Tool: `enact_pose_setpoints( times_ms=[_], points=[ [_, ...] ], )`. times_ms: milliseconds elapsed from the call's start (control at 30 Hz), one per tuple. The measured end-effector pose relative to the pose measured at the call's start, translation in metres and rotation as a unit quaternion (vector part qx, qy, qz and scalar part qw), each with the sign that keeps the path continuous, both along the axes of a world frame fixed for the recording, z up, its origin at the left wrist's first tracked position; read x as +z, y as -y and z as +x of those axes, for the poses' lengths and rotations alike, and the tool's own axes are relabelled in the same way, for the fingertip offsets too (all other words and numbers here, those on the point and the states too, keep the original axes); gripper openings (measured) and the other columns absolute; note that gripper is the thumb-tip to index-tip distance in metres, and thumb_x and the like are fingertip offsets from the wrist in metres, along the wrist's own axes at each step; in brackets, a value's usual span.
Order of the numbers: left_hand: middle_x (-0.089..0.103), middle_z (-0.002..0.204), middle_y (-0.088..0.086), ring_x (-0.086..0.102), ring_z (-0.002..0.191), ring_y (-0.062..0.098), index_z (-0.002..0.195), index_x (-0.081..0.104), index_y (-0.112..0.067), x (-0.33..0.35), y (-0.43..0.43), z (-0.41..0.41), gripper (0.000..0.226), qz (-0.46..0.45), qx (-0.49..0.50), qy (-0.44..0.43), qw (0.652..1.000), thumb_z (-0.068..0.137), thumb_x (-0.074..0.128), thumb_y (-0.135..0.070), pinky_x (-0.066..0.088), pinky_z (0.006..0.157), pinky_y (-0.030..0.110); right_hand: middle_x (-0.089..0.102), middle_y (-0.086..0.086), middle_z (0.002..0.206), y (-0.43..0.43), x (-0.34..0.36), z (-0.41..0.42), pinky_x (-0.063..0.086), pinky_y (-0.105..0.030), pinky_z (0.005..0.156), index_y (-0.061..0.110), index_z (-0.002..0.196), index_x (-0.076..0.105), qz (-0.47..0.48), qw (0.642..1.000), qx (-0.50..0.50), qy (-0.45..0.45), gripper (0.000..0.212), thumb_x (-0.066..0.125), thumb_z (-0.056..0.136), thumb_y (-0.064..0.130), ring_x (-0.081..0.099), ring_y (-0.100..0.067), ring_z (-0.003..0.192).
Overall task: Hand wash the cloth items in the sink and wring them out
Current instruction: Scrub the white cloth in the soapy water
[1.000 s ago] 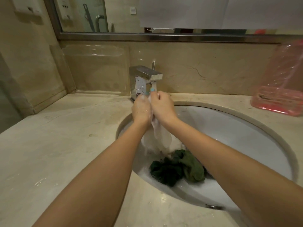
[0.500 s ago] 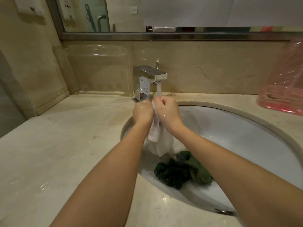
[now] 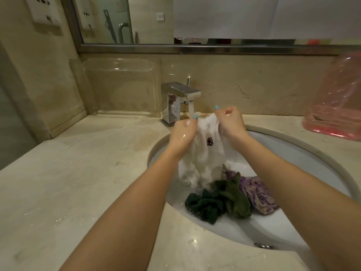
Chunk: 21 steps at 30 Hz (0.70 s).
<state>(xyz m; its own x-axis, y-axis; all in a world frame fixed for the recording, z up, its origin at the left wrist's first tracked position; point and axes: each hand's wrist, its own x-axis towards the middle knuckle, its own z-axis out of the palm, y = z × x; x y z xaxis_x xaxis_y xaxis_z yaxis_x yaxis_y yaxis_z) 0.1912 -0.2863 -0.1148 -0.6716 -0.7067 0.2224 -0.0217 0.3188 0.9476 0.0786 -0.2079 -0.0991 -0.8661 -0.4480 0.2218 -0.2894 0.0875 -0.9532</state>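
Note:
A wet white cloth with a small dark flower mark hangs over the white sink. My left hand grips its left top edge and my right hand grips its right top edge, stretching it between them. Water runs from the chrome faucet onto my left hand. A dark green cloth lies bunched in the basin, touching a purple patterned cloth to its right. The white cloth's lower end dips toward the soapy water.
A beige marble counter surrounds the sink. A pink plastic bag sits at the back right. A clear plastic tray leans on the back wall at left. A mirror hangs above.
My hands have moved apart, spreading the white cloth open so its flower mark shows. The purple cloth has come into view beside the green one.

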Motion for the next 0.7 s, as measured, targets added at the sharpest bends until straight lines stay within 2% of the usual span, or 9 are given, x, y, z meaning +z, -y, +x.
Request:
enact_pose_setpoints(
  times_ms=[100, 167, 233, 267, 333, 400, 500, 600, 700],
  points=[
    [0.056, 0.090, 0.002, 0.053, 0.084, 0.018, 0.096, 0.060, -0.018, 0.002, 0.006, 0.008, 0.039, 0.056, -0.140, 0.096, 0.984, 0.092, 0.054, -0.056, 0.039, 0.070, 0.031, 0.055, -0.002, 0.081, -0.004, 0.010, 0.008, 0.042, -0.028, 0.063, 0.021, 0.082, 0.046, -0.003, 0.997, 0.063, -0.038, 0.021, 0.059, 0.095, 0.031, 0.051, -0.014, 0.069],
    [0.056, 0.093, 0.006, 0.052, 0.085, 0.021, 0.102, 0.061, -0.012, 0.000, 0.008, 0.004, 0.043, 0.058, -0.151, 0.060, 0.985, 0.091, 0.058, -0.053, 0.040, 0.071, 0.033, 0.054, -0.002, 0.077, -0.004, 0.007, 0.013, 0.041, -0.024, 0.056, 0.020, 0.083, 0.046, -0.026, 0.997, 0.066, -0.027, 0.022, 0.057, 0.096, 0.034, 0.051, -0.010, 0.063],
    [0.064, 0.092, 0.004, 0.060, 0.084, 0.020, 0.093, 0.059, -0.013, -0.001, 0.009, 0.003, 0.027, 0.082, -0.105, -0.024, 0.991, 0.096, 0.059, -0.040, 0.047, 0.072, 0.030, 0.054, 0.000, 0.072, -0.007, -0.002, 0.013, 0.040, -0.022, 0.053, 0.017, 0.087, 0.051, -0.014, 0.995, 0.092, 0.035, 0.028, 0.049, 0.099, 0.042, 0.051, -0.009, 0.059],
    [0.065, 0.093, 0.002, 0.063, 0.084, 0.016, 0.093, 0.058, -0.018, -0.001, 0.011, 0.003, 0.019, 0.095, -0.078, -0.058, 0.991, 0.097, 0.058, -0.036, 0.050, 0.071, 0.027, 0.060, -0.001, 0.078, -0.011, -0.009, 0.012, 0.045, -0.024, 0.059, 0.016, 0.093, 0.057, 0.024, 0.988, 0.134, 0.068, 0.035, 0.046, 0.099, 0.048, 0.057, -0.013, 0.067],
    [0.062, 0.088, -0.001, 0.062, 0.077, 0.010, 0.091, 0.053, -0.020, -0.002, 0.015, 0.004, 0.015, 0.106, -0.039, -0.102, 0.988, 0.099, 0.055, -0.032, 0.050, 0.064, 0.021, 0.066, -0.003, 0.105, -0.024, -0.026, 0.008, 0.054, -0.037, 0.084, 0.016, 0.113, 0.061, 0.152, 0.957, 0.226, 0.102, 0.046, 0.046, 0.095, 0.056, 0.064, -0.021, 0.094],
    [0.056, 0.081, -0.003, 0.056, 0.070, 0.007, 0.087, 0.048, -0.019, -0.003, 0.018, 0.005, 0.018, 0.110, -0.019, -0.129, 0.985, 0.099, 0.054, -0.030, 0.046, 0.060, 0.019, 0.063, -0.003, 0.112, -0.033, -0.039, 0.004, 0.049, -0.043, 0.097, 0.017, 0.116, 0.059, 0.214, 0.929, 0.281, 0.107, 0.036, 0.051, 0.097, 0.046, 0.062, -0.022, 0.102],
    [0.056, 0.083, 0.001, 0.056, 0.073, 0.012, 0.086, 0.050, -0.018, 0.000, 0.020, 0.006, 0.014, 0.133, -0.007, -0.113, 0.985, 0.097, 0.058, -0.023, 0.046, 0.061, 0.024, 0.060, -0.009, 0.098, -0.031, -0.038, -0.001, 0.049, -0.040, 0.082, 0.015, 0.100, 0.056, 0.112, 0.947, 0.273, 0.124, 0.017, 0.045, 0.103, 0.028, 0.059, -0.022, 0.088],
    [0.063, 0.082, -0.001, 0.060, 0.073, 0.011, 0.085, 0.060, -0.019, 0.004, 0.017, 0.009, 0.013, 0.139, 0.002, -0.060, 0.988, 0.090, 0.066, -0.029, 0.048, 0.061, 0.021, 0.064, -0.008, 0.097, -0.029, -0.027, 0.000, 0.049, -0.038, 0.072, 0.014, 0.102, 0.054, 0.012, 0.963, 0.234, 0.133, 0.017, 0.040, 0.104, 0.024, 0.061, -0.023, 0.086],
    [0.062, 0.082, 0.001, 0.058, 0.071, 0.012, 0.094, 0.064, -0.010, 0.002, 0.017, 0.009, 0.017, 0.100, 0.010, -0.057, 0.993, 0.091, 0.066, -0.026, 0.047, 0.056, 0.016, 0.065, -0.004, 0.090, -0.022, -0.023, 0.002, 0.048, -0.034, 0.072, 0.018, 0.093, 0.056, -0.018, 0.977, 0.185, 0.106, 0.023, 0.038, 0.105, 0.027, 0.061, -0.021, 0.084]
  ],
)
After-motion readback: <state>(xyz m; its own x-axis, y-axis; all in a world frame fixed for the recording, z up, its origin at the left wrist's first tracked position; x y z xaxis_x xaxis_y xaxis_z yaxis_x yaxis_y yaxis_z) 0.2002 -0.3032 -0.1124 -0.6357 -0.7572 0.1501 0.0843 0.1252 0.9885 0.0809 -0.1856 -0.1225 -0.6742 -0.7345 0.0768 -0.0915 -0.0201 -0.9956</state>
